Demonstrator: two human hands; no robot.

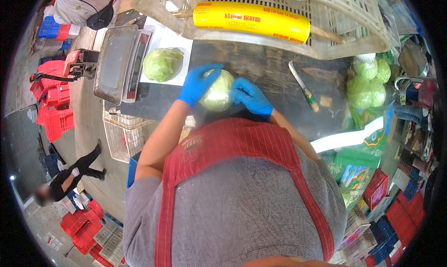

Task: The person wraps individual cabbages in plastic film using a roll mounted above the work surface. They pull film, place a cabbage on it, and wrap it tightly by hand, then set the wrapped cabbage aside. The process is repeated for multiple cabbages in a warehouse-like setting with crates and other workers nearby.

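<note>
Both my hands wear blue gloves. My left hand lies against the left and top of a pale green cabbage, which has a glossy surface like cling film. My right hand touches its right side with bent fingers. Another cabbage rests on a white sheet to the left. A curved knife with a green and wooden handle lies to the right on the dark tabletop. Beyond the hands, a yellow roll of plastic wrap sits on a wooden rod at a crate's edge.
A scale with a metal tray stands at the left. Several wrapped cabbages are at the table's right end. A white plastic crate borders the far side. A person in dark clothes is on the floor area at lower left, near red crates.
</note>
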